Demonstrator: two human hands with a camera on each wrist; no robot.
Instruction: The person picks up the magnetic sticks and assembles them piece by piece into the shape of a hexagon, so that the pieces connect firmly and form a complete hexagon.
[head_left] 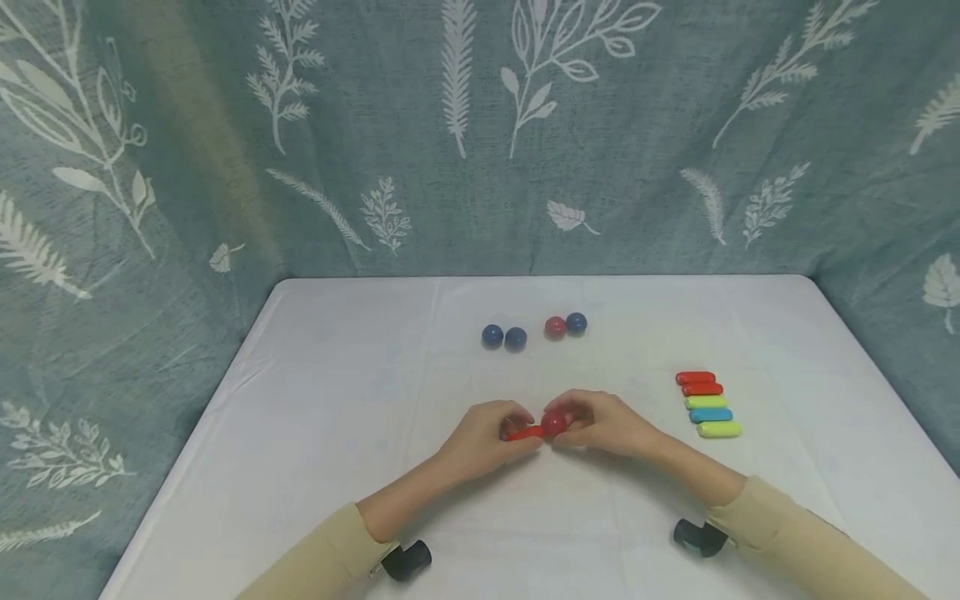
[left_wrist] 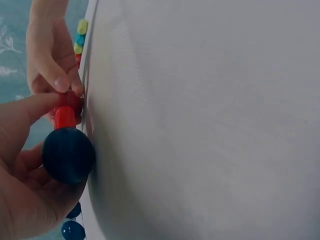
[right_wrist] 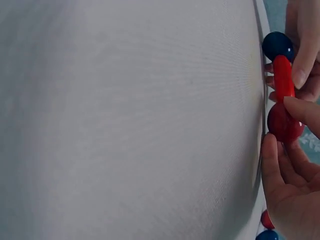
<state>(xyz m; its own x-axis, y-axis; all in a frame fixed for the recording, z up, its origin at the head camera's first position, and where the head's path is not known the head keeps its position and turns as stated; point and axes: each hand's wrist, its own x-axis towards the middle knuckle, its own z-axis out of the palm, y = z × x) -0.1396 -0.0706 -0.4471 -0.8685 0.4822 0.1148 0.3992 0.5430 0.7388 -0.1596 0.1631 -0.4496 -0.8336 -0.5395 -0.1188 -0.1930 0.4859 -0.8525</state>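
Both hands meet over the middle of the white table, at a short red rod [head_left: 525, 433] with a ball at each end. My left hand [head_left: 480, 440] grips the rod, its thumb along one side. A dark blue ball [left_wrist: 68, 156] sits at the rod's left end, within the curl of the left fingers; those fingers cover it in the head view. With thumb and fingertips, my right hand [head_left: 611, 425] pinches a red ball [right_wrist: 285, 123], which meets the rod's right end. In the right wrist view, ball, rod and ball line up.
Farther back on the table [head_left: 337, 375] lie two blue balls [head_left: 504, 337] side by side, and a red ball [head_left: 555, 327] beside another blue ball [head_left: 577, 323]. To the right, several coloured rods [head_left: 705, 402] lie in a column. A patterned green curtain [head_left: 480, 208] hangs behind.
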